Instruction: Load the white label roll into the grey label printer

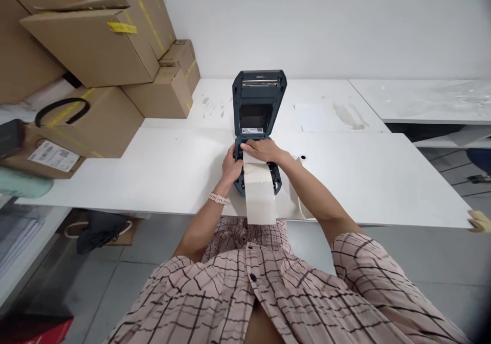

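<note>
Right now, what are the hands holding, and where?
The left hand holds the printer by its left edge; the right hand covers the paper roll, grip unclear.

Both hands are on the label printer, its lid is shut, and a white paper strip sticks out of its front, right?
Not quite: the lid stands open, as the head view shows. The left hand and right hand are on the label printer, and the white paper strip sticks out of its front.
</note>
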